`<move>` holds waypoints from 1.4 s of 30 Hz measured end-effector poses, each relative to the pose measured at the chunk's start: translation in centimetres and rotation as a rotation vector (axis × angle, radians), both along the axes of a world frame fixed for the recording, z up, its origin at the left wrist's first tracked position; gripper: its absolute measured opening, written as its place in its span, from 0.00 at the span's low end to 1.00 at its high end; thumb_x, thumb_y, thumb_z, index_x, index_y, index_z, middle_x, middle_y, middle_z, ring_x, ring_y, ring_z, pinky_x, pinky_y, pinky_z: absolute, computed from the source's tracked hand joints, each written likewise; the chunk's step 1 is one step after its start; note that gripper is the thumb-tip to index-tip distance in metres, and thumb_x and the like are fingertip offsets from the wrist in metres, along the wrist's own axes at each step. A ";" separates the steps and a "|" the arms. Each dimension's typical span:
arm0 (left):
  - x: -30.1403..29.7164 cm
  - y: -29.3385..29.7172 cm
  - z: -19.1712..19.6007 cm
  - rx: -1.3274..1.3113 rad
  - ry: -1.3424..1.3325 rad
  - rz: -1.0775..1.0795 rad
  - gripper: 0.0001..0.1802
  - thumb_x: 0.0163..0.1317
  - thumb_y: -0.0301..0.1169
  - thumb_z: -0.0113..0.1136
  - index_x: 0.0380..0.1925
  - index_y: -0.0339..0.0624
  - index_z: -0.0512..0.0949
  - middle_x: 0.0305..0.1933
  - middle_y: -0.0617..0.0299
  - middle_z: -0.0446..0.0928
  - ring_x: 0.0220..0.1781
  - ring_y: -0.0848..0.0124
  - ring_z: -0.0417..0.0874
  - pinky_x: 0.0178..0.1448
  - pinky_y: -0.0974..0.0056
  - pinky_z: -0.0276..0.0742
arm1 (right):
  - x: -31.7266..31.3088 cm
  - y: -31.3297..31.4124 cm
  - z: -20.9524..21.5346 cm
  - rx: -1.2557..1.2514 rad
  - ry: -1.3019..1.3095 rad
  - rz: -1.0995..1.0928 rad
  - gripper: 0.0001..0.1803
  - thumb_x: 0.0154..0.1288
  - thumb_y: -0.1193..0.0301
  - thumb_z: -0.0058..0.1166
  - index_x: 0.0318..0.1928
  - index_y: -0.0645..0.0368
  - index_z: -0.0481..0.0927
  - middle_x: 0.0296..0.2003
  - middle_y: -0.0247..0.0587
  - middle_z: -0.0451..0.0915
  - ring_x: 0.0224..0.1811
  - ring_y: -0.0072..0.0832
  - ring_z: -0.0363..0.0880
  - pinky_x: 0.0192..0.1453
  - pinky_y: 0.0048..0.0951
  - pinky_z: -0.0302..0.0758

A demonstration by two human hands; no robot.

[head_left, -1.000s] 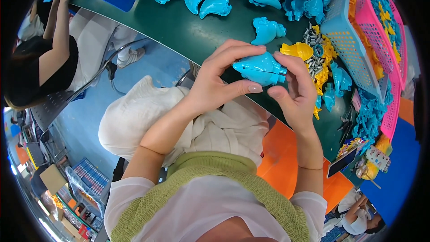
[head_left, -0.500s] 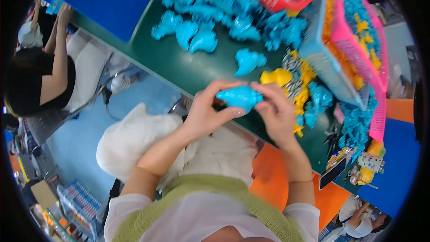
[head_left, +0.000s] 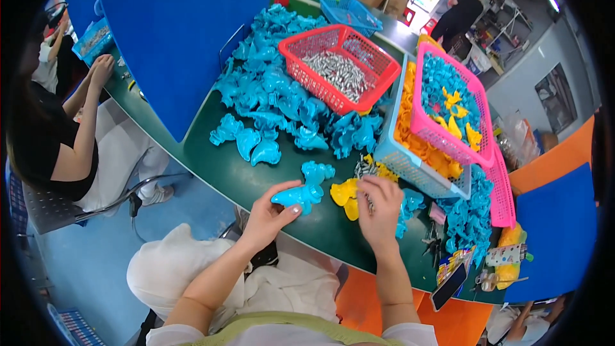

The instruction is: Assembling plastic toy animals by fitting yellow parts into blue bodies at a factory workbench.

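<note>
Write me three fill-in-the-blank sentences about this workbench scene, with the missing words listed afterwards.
1. The left hand holds a toy piece whose colour is ____.
2. The right hand rests on small metal parts beside a piece coloured ____.
3. The silver metal parts fill a basket whose colour is ____.

Missing words: blue; yellow; red

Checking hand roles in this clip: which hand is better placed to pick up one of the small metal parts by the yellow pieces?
Probably the right hand: its fingers already rest on the small metal parts, while the left hand holds the blue toy piece.
</note>
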State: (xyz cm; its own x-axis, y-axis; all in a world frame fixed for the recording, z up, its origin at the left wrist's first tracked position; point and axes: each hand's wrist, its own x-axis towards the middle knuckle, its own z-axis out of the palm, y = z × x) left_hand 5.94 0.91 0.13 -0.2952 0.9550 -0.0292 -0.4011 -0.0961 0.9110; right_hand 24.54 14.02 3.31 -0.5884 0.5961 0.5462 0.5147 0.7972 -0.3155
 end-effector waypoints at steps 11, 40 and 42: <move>0.1 0.2 -0.6 0.056 -0.013 -0.011 0.26 0.57 0.31 0.61 0.55 0.37 0.66 0.52 0.58 0.71 0.51 0.73 0.72 0.55 0.66 0.69 | -0.9 -0.3 -1.6 -0.072 -0.173 0.060 0.12 0.49 0.73 0.59 0.38 0.56 0.77 0.43 0.37 0.74 0.44 0.38 0.70 0.47 0.36 0.64; -0.8 0.6 0.1 -0.066 -0.141 -0.081 0.28 0.66 0.48 0.42 0.50 0.31 0.63 0.46 0.43 0.75 0.34 0.64 0.83 0.35 0.69 0.80 | 0.7 1.6 -0.8 -0.248 -0.232 0.020 0.11 0.59 0.78 0.49 0.43 0.60 0.76 0.29 0.42 0.71 0.27 0.31 0.70 0.32 0.26 0.66; -0.8 0.5 0.5 -0.086 -0.133 -0.079 0.28 0.67 0.48 0.41 0.50 0.31 0.63 0.45 0.43 0.76 0.33 0.64 0.83 0.34 0.70 0.80 | 0.7 1.9 -1.4 -0.326 -0.197 0.038 0.11 0.60 0.77 0.49 0.44 0.60 0.76 0.29 0.40 0.73 0.28 0.28 0.71 0.33 0.24 0.67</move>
State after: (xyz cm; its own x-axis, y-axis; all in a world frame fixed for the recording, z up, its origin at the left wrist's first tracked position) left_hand 5.18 1.41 0.62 -0.2078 0.9673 -0.1457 -0.5218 0.0164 0.8529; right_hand 25.25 15.89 1.94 -0.6883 0.6957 0.2057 0.5629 0.6910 -0.4536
